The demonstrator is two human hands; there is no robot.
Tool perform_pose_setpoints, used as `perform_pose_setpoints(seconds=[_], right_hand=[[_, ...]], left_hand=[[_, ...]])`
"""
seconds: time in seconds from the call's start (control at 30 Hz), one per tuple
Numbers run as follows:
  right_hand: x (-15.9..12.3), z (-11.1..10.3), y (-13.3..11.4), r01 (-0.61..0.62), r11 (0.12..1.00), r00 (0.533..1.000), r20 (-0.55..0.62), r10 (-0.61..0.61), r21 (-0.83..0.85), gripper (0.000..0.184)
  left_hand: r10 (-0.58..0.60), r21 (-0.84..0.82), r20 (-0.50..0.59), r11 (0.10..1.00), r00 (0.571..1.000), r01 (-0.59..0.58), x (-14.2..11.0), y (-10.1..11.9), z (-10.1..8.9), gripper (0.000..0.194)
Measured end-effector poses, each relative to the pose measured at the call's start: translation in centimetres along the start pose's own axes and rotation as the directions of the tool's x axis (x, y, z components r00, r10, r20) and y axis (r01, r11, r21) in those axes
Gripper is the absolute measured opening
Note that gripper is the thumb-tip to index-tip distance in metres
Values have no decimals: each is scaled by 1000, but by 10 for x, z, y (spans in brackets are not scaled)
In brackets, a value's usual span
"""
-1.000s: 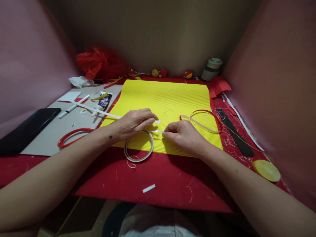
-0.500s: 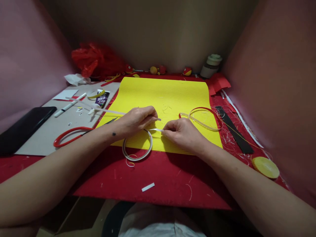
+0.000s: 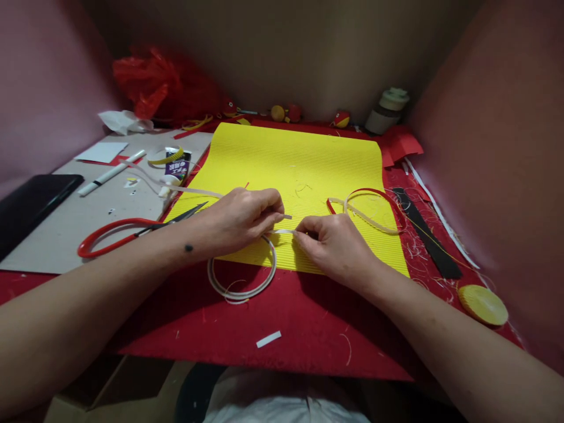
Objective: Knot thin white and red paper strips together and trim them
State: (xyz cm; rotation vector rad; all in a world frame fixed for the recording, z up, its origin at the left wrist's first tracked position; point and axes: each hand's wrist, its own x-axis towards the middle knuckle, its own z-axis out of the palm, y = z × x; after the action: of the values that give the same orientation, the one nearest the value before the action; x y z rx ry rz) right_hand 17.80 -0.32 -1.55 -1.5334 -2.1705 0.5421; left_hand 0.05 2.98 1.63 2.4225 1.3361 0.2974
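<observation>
My left hand (image 3: 253, 216) is closed on a narrow pale strip (image 3: 200, 191). Its short end sticks out past the fingertips, and its long tail runs back over the grey board. Below that hand hangs a thin ring-shaped roll of white tape (image 3: 275, 264), partly hidden at the top by my fingers. My right hand (image 3: 332, 244) pinches the free end of the tape, which spans the small gap between both hands. Under them lies a yellow corrugated sheet (image 3: 291, 158). Red-handled scissors (image 3: 108, 235) rest beside my left forearm, one handle hidden.
On the grey board (image 3: 44, 241) are a black phone-like slab (image 3: 39, 205), a white pen (image 3: 112, 173) and a dark tube (image 3: 177, 163). Red-and-pale looped strips (image 3: 374, 220), a black strip (image 3: 427, 235) and a yellow corrugated disc (image 3: 483, 305) sit right. A lidded jar (image 3: 388, 111) stands behind.
The view has shifted slightly, showing more of the scissors. The tape ring has swung a little and tilted flatter beneath my left hand. Both hands keep their pinches.
</observation>
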Motion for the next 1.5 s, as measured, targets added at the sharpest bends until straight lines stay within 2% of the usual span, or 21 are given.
perform_pose_setpoints(seconds=[0.17, 0.27, 0.47, 0.63, 0.83, 1.1, 1.5], right_hand=[[-2, 0, 0, 8, 1000, 1000, -14, -8, 10, 22], [-2, 0, 0, 6, 1000, 1000, -22, -5, 21, 22], [-2, -1, -1, 17, 999, 1000, -20, -16, 42, 21], [-3, -1, -2, 23, 998, 1000, -11, -23, 58, 21], [-4, 0, -3, 29, 998, 1000, -12, -28, 59, 21], [-4, 0, -2, 27, 997, 1000, -7, -26, 70, 22], [-3, -2, -3, 23, 998, 1000, 10, -24, 55, 20]], left_hand=[[-49, -101, 10, 994, 999, 50, -4, 3, -4, 16], [-102, -108, 37, 989, 994, 105, -2, 3, -6, 13], [-188, -96, 153, 974, 970, 204, 0, 7, -7, 11], [-206, -209, 246, 943, 947, 259, -3, 7, -4, 14], [-209, -308, 197, 914, 958, 263, -5, 0, 3, 14], [-243, -316, 286, 889, 927, 330, -8, 6, 2, 18], [-180, -258, 272, 933, 945, 252, -8, 7, 2, 22]])
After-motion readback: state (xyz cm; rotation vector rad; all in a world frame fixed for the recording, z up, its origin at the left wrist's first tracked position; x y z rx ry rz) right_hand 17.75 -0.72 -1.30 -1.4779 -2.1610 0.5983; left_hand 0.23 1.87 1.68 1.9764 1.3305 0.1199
